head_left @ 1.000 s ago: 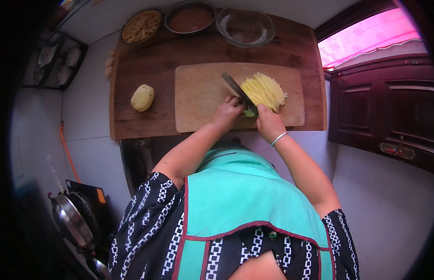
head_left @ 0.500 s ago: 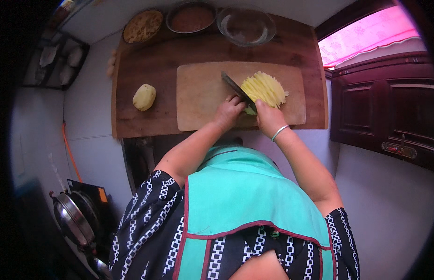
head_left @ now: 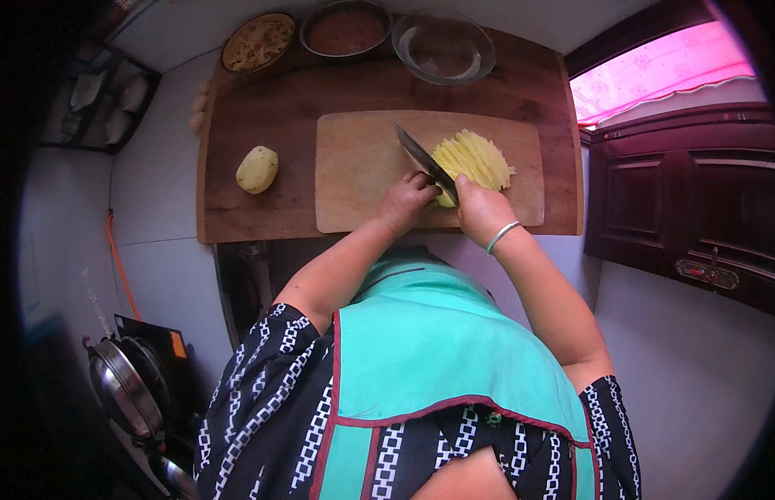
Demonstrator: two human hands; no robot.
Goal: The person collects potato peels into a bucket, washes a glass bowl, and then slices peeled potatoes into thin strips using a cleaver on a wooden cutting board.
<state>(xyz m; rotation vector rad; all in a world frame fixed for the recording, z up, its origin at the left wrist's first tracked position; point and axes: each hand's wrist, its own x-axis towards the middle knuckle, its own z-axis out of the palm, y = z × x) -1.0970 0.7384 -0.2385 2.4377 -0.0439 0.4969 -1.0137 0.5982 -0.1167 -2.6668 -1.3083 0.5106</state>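
Observation:
My right hand (head_left: 484,208) grips a kitchen knife (head_left: 422,157) by the handle, its dark blade slanting up and left across the wooden cutting board (head_left: 354,171). Curled fingers of my left hand (head_left: 408,202) hold a small piece of peeled potato (head_left: 445,200) against the board, close beside the blade. Most of that piece is hidden by the fingers and the knife. Just right of the blade, a fanned pile of pale yellow potato strips (head_left: 477,160) lies on the board. A whole peeled potato (head_left: 257,170) rests on the table, left of the board.
Along the far edge of the brown wooden table (head_left: 262,215) stand a bowl of shredded food (head_left: 258,42), a metal bowl of reddish-brown contents (head_left: 346,32) and a clear glass bowl (head_left: 444,48). Dark cabinet doors (head_left: 687,192) are at right. A lidded pan (head_left: 125,387) sits lower left.
The view has shifted slightly. Both hands stay at nearly the same spot on the board, and the potato piece beside the blade shows a little more.

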